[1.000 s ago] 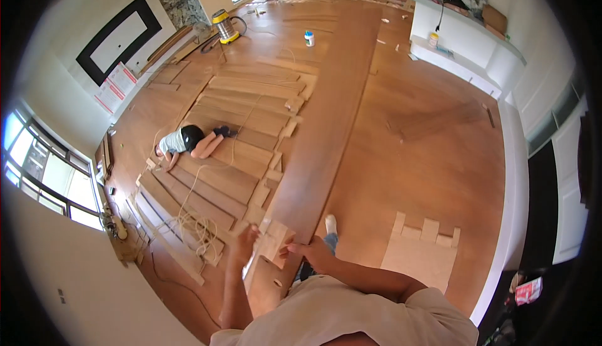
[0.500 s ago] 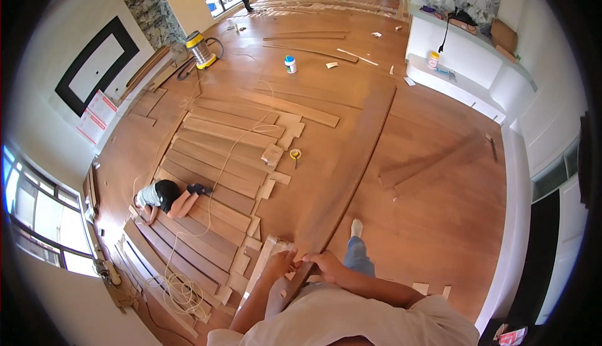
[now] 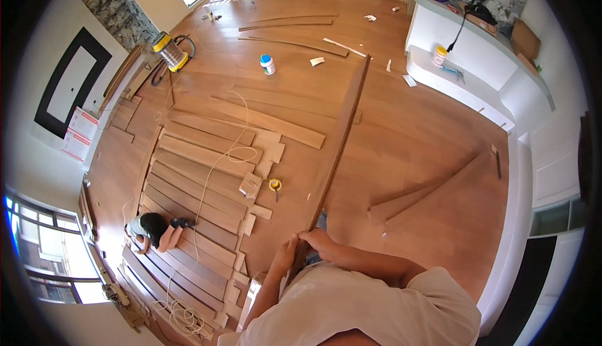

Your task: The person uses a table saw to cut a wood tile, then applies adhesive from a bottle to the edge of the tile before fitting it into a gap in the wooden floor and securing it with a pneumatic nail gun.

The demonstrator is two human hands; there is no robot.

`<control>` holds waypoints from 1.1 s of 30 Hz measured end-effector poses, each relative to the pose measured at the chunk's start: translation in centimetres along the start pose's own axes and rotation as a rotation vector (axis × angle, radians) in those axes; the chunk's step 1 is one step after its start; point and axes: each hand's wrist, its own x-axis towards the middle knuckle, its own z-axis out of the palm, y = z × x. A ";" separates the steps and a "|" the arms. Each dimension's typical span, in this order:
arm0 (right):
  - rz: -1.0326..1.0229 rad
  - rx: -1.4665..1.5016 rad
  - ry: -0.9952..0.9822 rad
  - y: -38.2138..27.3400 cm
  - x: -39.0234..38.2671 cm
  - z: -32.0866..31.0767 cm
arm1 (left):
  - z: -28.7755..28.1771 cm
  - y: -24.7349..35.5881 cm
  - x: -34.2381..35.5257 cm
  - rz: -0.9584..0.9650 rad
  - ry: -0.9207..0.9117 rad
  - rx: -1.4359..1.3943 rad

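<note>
Brown wood forms the long floor plank (image 3: 337, 142), tilted onto its edge and reaching forward; whether its far end meets the floor (image 3: 433, 139) cannot be told. The left hand (image 3: 285, 252) and right hand (image 3: 316, 241) grasp its near end, side by side along the upper edge. It looks stiff and fairly heavy, its smooth face perhaps slippery; gripping both long edges nearer the middle should balance better. Leftward lie rows of floorboards (image 3: 216, 212), a co-worker (image 3: 153, 228) down on them; beyond stands a canister vacuum (image 3: 168, 51).

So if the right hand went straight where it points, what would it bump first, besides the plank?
Probably the left hand, close by across the plank, though depth is hard to tell.
</note>
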 end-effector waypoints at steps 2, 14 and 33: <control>-0.013 -0.084 0.014 -5.7 4.3 -0.8 | -0.5 1.1 7.1 -0.059 0.013 -0.106; -0.463 -0.449 0.139 -39.5 21.7 -21.4 | -8.6 25.3 36.0 -0.011 0.027 0.029; -0.251 -0.444 0.419 -81.7 56.4 -52.1 | -17.9 52.0 69.2 -0.186 0.185 -0.003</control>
